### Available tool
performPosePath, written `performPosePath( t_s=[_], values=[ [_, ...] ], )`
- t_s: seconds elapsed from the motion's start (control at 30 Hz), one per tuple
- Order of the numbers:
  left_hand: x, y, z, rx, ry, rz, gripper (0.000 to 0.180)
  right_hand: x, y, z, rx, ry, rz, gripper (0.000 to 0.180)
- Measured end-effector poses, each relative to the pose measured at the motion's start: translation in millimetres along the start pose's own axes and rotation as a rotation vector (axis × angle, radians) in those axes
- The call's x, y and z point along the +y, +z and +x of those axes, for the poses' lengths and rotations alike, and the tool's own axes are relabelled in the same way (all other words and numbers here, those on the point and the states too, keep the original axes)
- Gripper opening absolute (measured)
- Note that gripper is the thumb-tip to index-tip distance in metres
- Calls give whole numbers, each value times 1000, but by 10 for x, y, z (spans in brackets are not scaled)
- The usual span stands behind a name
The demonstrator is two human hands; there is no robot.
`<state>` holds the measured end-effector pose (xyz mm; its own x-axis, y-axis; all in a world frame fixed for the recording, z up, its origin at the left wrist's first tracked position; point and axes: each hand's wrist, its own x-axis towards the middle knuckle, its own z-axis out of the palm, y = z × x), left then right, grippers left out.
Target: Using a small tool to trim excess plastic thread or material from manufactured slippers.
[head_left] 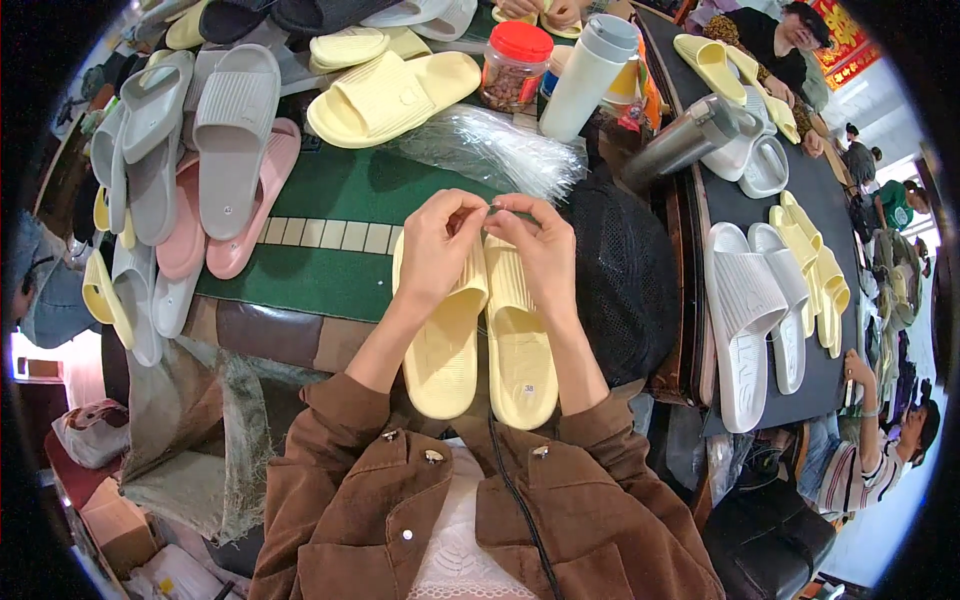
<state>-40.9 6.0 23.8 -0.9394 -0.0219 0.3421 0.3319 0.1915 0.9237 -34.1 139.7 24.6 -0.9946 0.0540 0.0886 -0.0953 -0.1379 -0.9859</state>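
A pair of pale yellow slide slippers point(441, 360) lies side by side in front of me, heels toward my body. My left hand point(441, 243) is over the left slipper's strap, thumb and index finger pinched together. My right hand point(537, 243) is pinched the same way above the right slipper, and the fingertips of both hands meet between the two straps. Whatever they pinch is too small to make out. A small label point(528, 389) sits on the right slipper's heel. Just beyond my hands lies a bundle of thin clear plastic strands point(520, 150) on clear film.
Grey and pink slippers point(238, 140) are piled at left on the green mat point(330, 180). A red-lidded jar point(514, 66), a white bottle point(590, 78) and a steel tumbler point(682, 140) stand beyond. A black mesh bag point(622, 275) is beside my right hand. Other people work at right.
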Motion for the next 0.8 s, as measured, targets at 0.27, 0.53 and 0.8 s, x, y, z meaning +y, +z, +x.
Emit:
performPosePath(
  t_s=[0.27, 0.53, 0.8],
  values=[
    [38, 5, -22, 35, 79, 127, 4, 7, 42, -23, 9, -108, -38, 13],
    [60, 18, -41, 14, 122, 165, 3, 9, 19, -17, 55, -125, -165, 12],
    [59, -27, -4, -52, 21, 46, 5, -62, 50, -54, 70, -198, -281, 13]
  ],
)
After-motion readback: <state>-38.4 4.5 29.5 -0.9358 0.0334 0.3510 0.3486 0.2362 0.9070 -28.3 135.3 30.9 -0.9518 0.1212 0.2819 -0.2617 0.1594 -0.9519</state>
